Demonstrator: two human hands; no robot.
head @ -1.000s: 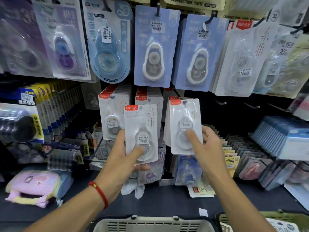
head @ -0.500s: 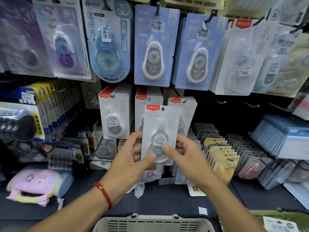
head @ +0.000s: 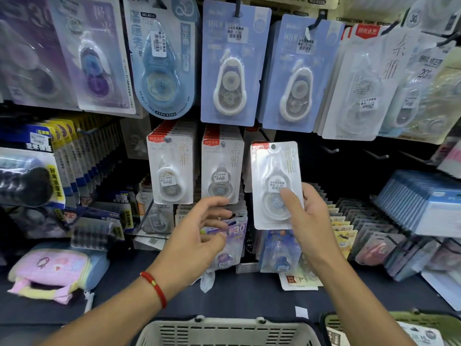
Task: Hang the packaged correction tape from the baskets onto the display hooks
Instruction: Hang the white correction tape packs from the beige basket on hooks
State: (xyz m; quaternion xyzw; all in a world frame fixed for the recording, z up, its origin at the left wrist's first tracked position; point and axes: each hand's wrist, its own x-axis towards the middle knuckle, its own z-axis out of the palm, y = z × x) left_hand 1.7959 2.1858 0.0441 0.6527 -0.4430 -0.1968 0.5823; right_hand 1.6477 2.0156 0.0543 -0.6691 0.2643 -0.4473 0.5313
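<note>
White basket [head: 224, 330], near centre; green basket [head: 389, 320], near right, 1 pack visible inside. Left hand [head: 197, 236]: fingers loosely spread, holding nothing, below the middle hung stack [head: 222, 168]. Right hand [head: 309, 218]: thumb on the blister, pinching 1 pack [head: 275, 184] upright, right of that stack. Step, as judged: hanging in progress; whether the pack's hole is already over a hook cannot be told. Next: seat the hole on the hook, push back, release. Far: upper row of larger packs [head: 234, 63].
</note>
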